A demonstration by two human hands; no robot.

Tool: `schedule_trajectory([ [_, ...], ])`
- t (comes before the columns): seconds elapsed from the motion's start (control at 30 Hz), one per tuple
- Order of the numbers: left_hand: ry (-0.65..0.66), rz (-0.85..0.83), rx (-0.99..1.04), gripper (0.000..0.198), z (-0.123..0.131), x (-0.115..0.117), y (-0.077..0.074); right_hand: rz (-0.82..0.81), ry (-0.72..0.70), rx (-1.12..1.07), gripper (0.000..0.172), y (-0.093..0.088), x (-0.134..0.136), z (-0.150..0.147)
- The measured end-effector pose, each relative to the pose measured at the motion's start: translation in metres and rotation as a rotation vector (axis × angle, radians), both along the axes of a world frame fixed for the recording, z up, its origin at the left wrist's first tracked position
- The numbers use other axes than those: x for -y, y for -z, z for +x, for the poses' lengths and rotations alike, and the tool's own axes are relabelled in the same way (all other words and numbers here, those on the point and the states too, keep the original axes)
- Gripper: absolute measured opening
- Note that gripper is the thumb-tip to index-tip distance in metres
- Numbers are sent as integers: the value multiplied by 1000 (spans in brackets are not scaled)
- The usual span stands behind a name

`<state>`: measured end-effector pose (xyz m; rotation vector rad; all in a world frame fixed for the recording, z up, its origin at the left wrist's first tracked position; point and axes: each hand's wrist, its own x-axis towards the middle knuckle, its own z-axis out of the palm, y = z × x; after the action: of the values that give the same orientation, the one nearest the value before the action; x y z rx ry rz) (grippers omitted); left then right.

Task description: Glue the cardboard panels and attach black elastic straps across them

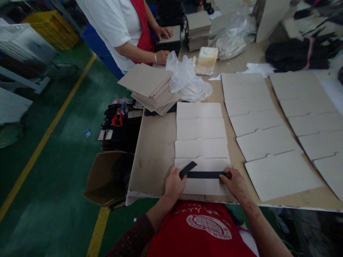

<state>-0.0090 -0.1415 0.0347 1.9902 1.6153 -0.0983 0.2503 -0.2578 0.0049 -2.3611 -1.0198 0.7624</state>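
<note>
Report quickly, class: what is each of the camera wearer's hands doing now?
Left hand: closed, holding the left end of a black strip, with another black length jutting up.
Right hand: closed, pinching the strip's right end.

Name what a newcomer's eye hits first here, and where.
Probably the flat black strip spanning between the left hand and right hand, dark against a pale grey cardboard sheet near the front edge of the beige table. Next, the red apron with its white printed emblem, bottom centre. Then the crumpled translucent plastic bag, beside a stack of cardboard sheets.
</note>
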Motion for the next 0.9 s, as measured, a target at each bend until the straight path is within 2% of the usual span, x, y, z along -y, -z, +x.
schedule_trajectory([
  [0.27, 7, -25, -11, 12, -2, 0, 2, -3, 0, 22, 22, -1, -2, -6],
  [0.57, 46, -35, -81, 12, 2, 3, 2, 8, 49, 52, 20, 11, -1, -15],
  [0.7, 16, -30, -69, 13, 3, 2, -1, 35, 73, 49, 22, 9, -4, -12],
  [0.77, -30, -18, -62, 19, 1, 1, -3, 57, 75, 39, 26, 4, 0, -9],
  [0.9, -171, 29, -52, 47, -6, 1, -5, 53, 126, 134, 44, 1, 23, -9],
])
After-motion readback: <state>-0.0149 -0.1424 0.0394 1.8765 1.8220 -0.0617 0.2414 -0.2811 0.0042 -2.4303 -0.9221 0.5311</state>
